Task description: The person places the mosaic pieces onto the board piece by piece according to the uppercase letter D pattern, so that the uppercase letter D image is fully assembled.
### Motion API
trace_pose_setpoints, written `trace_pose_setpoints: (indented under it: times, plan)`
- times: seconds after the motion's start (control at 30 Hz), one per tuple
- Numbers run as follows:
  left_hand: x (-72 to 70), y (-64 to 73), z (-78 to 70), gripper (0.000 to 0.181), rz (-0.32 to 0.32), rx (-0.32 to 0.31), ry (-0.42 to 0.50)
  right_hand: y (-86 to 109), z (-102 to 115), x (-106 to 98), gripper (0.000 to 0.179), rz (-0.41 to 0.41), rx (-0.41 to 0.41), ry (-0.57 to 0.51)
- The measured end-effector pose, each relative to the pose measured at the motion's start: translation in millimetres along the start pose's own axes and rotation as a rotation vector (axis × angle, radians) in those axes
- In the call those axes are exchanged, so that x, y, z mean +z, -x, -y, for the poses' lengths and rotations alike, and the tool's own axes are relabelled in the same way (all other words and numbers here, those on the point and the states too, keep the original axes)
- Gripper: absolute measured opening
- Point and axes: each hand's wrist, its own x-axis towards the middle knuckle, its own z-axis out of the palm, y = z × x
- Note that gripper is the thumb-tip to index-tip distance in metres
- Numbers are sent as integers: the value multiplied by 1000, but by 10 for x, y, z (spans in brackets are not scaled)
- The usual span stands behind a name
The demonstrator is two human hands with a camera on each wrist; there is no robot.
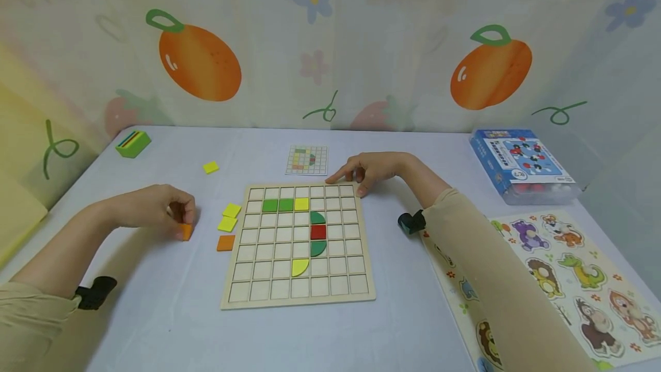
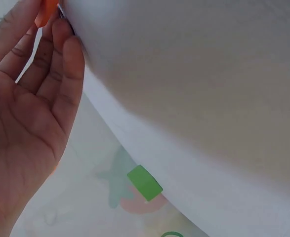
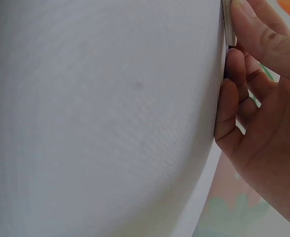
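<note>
My left hand (image 1: pixel 155 206) pinches an orange square tile (image 1: pixel 187 231) between thumb and fingers, left of the wooden grid board (image 1: pixel 258 290). In the left wrist view, the same orange tile (image 2: pixel 47 12) shows at the fingertips. At the board's far right corner my right hand (image 1: pixel 374 170) holds the edges, index finger along the far side and thumb at the right side. On the board lie green and yellow squares in a row, a red square (image 1: pixel 318 232) between two green rounded pieces, and a yellow rounded piece (image 1: pixel 300 267) lower down.
Left of the board lie another orange tile (image 1: pixel 225 243) and yellow tiles (image 1: pixel 227 224). Behind it is a small pattern card (image 1: pixel 307 160). A green block-shaped stack (image 1: pixel 133 144) stands far left. A blue box (image 1: pixel 524 165) and an animal picture board (image 1: pixel 555 263) are on the right.
</note>
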Motion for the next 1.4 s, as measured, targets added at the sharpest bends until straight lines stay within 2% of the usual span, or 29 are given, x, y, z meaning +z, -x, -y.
trace_pose_setpoints:
  times: [0.23, 0.47, 0.57, 0.8, 0.93, 1.23, 1.4]
  plan:
    - [-37, -24, -89, 13, -17, 70, 20, 16, 25, -5, 68, 8, -24, 6]
    - [-32, -70, -353, 13, -26, 150, 43, 20, 32, -4, 69, 10, -28, 15]
    - [-3, -96, -476, 11, -16, 183, 57, 13, 17, -5, 69, 10, -28, 14]
    - [63, -148, -719, 14, -13, 205, 72, 6, 0, -3, 68, 6, -9, 2]
    - [104, -182, -850, 15, -7, 240, 74, 13, 12, -3, 67, 4, -9, 14]
    - [253, -304, -1133, 14, 26, 286, 81, 4, -1, 0, 68, 5, -17, -2]
    - [349, -374, -1243, 10, 43, 309, 74, 11, 10, -4, 68, 3, -15, 5]
